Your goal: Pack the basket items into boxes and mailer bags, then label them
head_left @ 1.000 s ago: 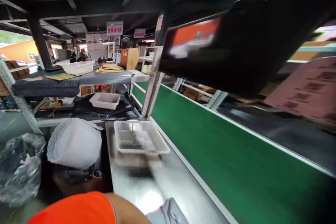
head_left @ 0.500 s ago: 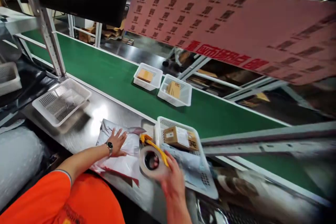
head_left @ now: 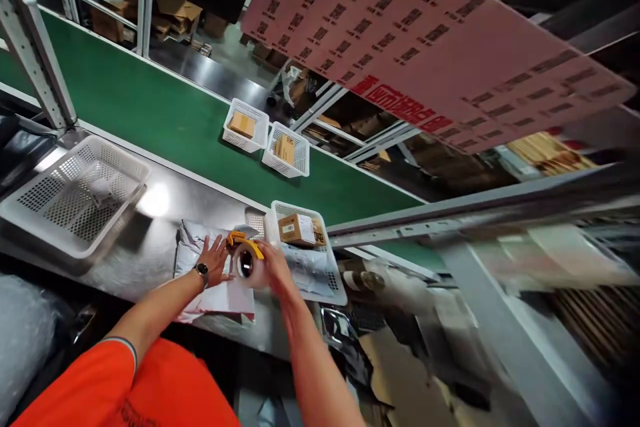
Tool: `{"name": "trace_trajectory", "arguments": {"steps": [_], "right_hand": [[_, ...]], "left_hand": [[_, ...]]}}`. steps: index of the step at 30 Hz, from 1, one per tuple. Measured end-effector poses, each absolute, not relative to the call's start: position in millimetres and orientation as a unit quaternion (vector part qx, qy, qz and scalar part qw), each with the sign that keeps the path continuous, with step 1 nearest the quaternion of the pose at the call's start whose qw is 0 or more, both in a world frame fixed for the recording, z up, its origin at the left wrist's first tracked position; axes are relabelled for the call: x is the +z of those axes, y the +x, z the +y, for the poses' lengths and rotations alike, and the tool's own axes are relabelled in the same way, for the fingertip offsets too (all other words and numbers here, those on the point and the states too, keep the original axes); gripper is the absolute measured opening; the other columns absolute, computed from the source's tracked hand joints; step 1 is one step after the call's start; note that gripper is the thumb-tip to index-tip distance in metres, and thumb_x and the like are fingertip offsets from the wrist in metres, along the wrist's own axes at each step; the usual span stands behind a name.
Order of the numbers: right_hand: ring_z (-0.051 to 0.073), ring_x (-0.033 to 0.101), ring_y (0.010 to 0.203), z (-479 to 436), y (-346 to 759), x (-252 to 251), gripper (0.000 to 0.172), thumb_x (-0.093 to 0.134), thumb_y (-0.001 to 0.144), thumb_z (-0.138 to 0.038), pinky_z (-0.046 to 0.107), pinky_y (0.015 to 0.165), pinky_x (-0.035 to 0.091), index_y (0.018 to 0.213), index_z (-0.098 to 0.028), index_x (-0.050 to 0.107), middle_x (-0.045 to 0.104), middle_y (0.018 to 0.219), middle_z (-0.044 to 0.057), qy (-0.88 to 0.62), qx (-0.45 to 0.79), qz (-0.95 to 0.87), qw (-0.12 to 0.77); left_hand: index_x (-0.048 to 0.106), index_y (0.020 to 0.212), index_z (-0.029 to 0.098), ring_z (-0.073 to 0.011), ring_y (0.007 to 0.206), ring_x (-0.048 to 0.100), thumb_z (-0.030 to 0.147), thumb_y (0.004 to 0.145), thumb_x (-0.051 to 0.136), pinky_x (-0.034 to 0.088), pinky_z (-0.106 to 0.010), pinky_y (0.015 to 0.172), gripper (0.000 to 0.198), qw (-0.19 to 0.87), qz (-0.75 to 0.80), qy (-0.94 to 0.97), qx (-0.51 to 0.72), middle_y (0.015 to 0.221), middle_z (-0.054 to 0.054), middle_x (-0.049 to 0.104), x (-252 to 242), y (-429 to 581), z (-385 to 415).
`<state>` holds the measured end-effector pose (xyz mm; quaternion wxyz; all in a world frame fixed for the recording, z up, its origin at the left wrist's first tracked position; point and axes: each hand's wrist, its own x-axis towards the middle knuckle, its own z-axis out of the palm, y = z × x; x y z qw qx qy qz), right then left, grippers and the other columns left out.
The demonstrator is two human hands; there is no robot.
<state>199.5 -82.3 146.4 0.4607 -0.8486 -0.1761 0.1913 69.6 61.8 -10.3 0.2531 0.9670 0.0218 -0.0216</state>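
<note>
A white plastic mailing bag (head_left: 193, 245) lies flat on the metal worktop. My left hand (head_left: 214, 261), a watch on its wrist, rests on the bag with fingers spread. My right hand (head_left: 274, 265) grips a yellow tape dispenser (head_left: 243, 240) that carries a large roll of clear tape (head_left: 239, 275). The dispenser's head is over the bag's right part, close beside my left fingertips. Whether tape touches the bag is too small to tell. Just right of the dispenser stands a white basket (head_left: 336, 283) with a cardboard box (head_left: 295, 228) and a grey plastic parcel (head_left: 307, 267) in it.
Another white basket (head_left: 45, 235) with a small clear packet stands on the worktop (head_left: 120, 273) at left. Beyond runs a green conveyor belt (head_left: 150, 113) carrying two small baskets with brown boxes. A pink board (head_left: 400, 33) of printed codes hangs overhead; a metal beam (head_left: 400, 227) crosses at right.
My right hand has brought the tape dispenser leftward, over the bag and up to my left hand. My left hand stays spread on the bag. The camera view has shifted to the right.
</note>
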Motion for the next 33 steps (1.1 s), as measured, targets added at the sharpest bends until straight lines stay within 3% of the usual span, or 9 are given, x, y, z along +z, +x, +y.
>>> {"name": "trace_trajectory", "arguments": {"steps": [4,8,11,15,20,24,28,31,33], "right_hand": [[0.034,0.080,0.099,-163,110,135,0.062,0.070,0.085,-0.069,0.046,0.086,0.068,0.125,-0.024,0.086,0.088,0.118,0.013,-0.844,0.232,-0.015,0.483],[0.031,0.071,0.058,-227,10,121,0.056,0.077,0.076,-0.068,0.049,0.056,0.062,0.117,-0.031,0.087,0.085,0.088,0.006,-0.822,0.285,0.109,0.481],[0.029,0.067,0.054,-234,-27,102,0.052,0.086,0.066,-0.065,0.046,0.052,0.058,0.106,-0.033,0.087,0.081,0.077,0.004,-0.791,0.300,0.185,0.499],[0.023,0.063,0.054,-200,-11,68,0.054,0.088,0.065,-0.064,0.037,0.052,0.056,0.104,-0.028,0.082,0.073,0.066,0.000,-0.738,0.291,0.238,0.560],[0.019,0.059,0.048,-203,16,58,0.054,0.090,0.061,-0.063,0.030,0.048,0.049,0.097,-0.024,0.079,0.065,0.056,-0.001,-0.707,0.309,0.266,0.577],[0.020,0.058,0.047,-259,16,80,0.058,0.093,0.061,-0.064,0.031,0.047,0.046,0.106,-0.028,0.084,0.068,0.060,0.000,-0.702,0.319,0.261,0.580],[0.020,0.057,0.047,-299,25,107,0.060,0.090,0.062,-0.070,0.033,0.046,0.047,0.107,-0.031,0.086,0.066,0.060,-0.001,-0.685,0.289,0.265,0.614],[0.020,0.058,0.048,-315,35,118,0.061,0.092,0.061,-0.073,0.033,0.047,0.050,0.105,-0.032,0.088,0.066,0.061,-0.001,-0.657,0.248,0.268,0.659],[0.020,0.059,0.048,-326,40,118,0.060,0.094,0.060,-0.074,0.034,0.047,0.053,0.104,-0.034,0.088,0.067,0.061,0.000,-0.646,0.220,0.264,0.681]], "left_hand": [[0.055,0.171,0.014,-0.0485,0.184,0.012,0.073,0.109,0.062,0.003,-0.082,0.144,0.086,0.264,0.018,0.964,-0.019,0.194,-0.027,0.027,-17,72,62],[0.048,0.177,0.020,-0.0512,0.183,0.010,0.073,0.105,0.069,-0.003,-0.087,0.140,0.092,0.275,0.015,0.961,-0.027,0.194,-0.027,0.025,-23,77,64],[0.045,0.180,0.024,-0.0509,0.183,0.007,0.068,0.103,0.075,-0.005,-0.087,0.140,0.094,0.271,0.015,0.962,-0.038,0.196,-0.023,0.023,-23,78,66],[0.056,0.176,0.029,-0.0505,0.184,0.004,0.064,0.102,0.077,-0.004,-0.083,0.142,0.084,0.261,0.010,0.964,-0.052,0.198,-0.018,0.020,-11,75,71],[0.054,0.178,0.024,-0.0508,0.184,0.004,0.055,0.105,0.077,-0.001,-0.082,0.143,0.083,0.245,-0.009,0.966,-0.079,0.198,-0.022,0.016,9,67,85],[0.052,0.178,0.020,-0.0512,0.181,0.020,0.047,0.104,0.076,0.014,-0.077,0.145,0.082,0.242,-0.031,0.964,-0.105,0.196,-0.022,0.025,25,70,102],[0.047,0.177,0.013,-0.0419,0.171,0.045,0.038,0.107,0.070,0.039,-0.055,0.140,0.078,0.225,0.061,0.970,-0.065,0.187,-0.027,0.040,52,100,122],[0.050,0.172,0.009,-0.0394,0.161,0.056,0.041,0.102,0.076,0.048,-0.041,0.129,0.081,0.228,0.115,0.962,-0.098,0.176,-0.025,0.056,75,134,141],[0.066,0.154,0.008,-0.0383,0.142,0.071,0.049,0.094,0.083,0.055,-0.036,0.111,0.075,0.239,0.128,0.950,-0.157,0.154,-0.021,0.075,88,153,155]]}}
